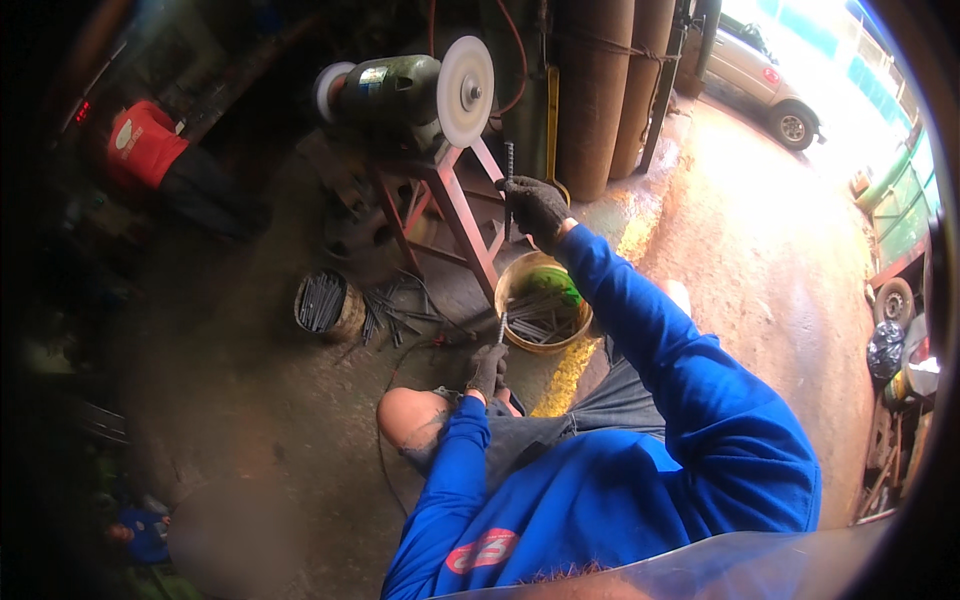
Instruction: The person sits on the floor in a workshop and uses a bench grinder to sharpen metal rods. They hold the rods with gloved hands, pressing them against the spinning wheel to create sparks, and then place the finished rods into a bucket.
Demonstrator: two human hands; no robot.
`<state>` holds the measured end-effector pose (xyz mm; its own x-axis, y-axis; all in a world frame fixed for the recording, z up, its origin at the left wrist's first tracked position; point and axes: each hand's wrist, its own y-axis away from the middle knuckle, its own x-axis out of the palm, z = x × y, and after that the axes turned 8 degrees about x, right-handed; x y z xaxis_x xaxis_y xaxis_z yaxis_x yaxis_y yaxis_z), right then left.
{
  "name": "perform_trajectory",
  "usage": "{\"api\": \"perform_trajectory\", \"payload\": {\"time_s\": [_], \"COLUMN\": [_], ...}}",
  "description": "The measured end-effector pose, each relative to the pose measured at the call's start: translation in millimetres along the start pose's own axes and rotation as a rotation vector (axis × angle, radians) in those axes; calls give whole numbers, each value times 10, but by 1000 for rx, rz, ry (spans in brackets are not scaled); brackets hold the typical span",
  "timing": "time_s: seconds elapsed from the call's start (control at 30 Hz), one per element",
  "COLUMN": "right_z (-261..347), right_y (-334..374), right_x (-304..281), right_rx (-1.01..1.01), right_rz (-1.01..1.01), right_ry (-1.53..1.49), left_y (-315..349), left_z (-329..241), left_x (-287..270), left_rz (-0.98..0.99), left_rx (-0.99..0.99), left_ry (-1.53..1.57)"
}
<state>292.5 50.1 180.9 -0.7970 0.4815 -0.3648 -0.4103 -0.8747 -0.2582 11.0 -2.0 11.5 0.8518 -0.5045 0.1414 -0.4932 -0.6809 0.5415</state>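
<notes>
My right hand, in a dark work glove, is raised with its fingers closed round a short dark ribbed steel rod held upright. The rod stands just right of the bench grinder's near white wheel, apart from it. Lower down, by my bent knee, my gloved left hand grips another ribbed rod, which points up beside a yellowish bucket. Cut rods and something bright green lie in that bucket.
A reddish metal stand carries the grinder. Left of it, a second bucket is packed with rods, with loose rods on the floor. Tall cylinders stand behind. A person in a red shirt is at the far left.
</notes>
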Motion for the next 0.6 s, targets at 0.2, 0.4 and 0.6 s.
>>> {"api": "perform_trajectory", "payload": {"time_s": [0.2, 0.4, 0.6], "right_z": [291, 532, 547], "right_y": [199, 517, 742], "right_x": [-62, -256, -386], "right_rx": [438, 389, 329], "right_rz": [50, 158, 261], "right_ry": [-574, -741, -850], "left_y": [160, 182, 468], "left_z": [-76, -188, -114], "left_x": [-59, -39, -86], "left_rz": [24, 69, 183], "left_rx": [15, 66, 105], "left_ry": [367, 705, 870]}}
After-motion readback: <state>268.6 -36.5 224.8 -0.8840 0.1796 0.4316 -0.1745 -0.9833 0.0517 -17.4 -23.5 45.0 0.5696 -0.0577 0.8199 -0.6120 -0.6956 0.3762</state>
